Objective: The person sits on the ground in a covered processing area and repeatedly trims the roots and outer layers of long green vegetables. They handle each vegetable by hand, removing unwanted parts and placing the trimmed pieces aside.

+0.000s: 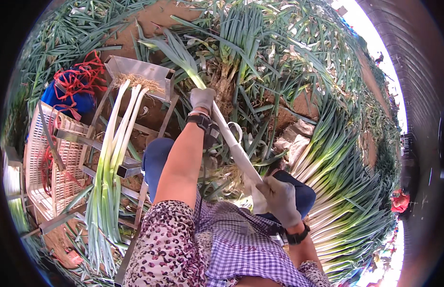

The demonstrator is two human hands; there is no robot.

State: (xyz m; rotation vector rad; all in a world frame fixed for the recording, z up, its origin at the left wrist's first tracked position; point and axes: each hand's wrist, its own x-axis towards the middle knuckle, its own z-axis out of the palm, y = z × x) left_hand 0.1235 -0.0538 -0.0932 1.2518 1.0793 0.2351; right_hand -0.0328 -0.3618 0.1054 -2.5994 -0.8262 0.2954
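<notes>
Grey-gloved left hand [203, 99] wraps long white-and-green leek [234, 143] below leaves; grey-gloved right hand [281, 198] grips lower down; light, even hold likely prevents snapping.

Held leek [234, 146], lower end lost behind right hand [279, 198]; left hand [203, 99], fingers indistinct round the stalk; left knee [156, 160], partly covered by left forearm [176, 165]; leek row [337, 191], some root ends hidden behind right knee [304, 197]; blue object [52, 95], kind unclear, partly under red ties [83, 79]; metal stand [10, 155], cut off by dark rim; left sleeve [160, 244] and right sleeve [312, 273], both cropped at lower edge; red shape [400, 201], far right, too small to tell; bright opening [370, 24], detail washed out.
</notes>
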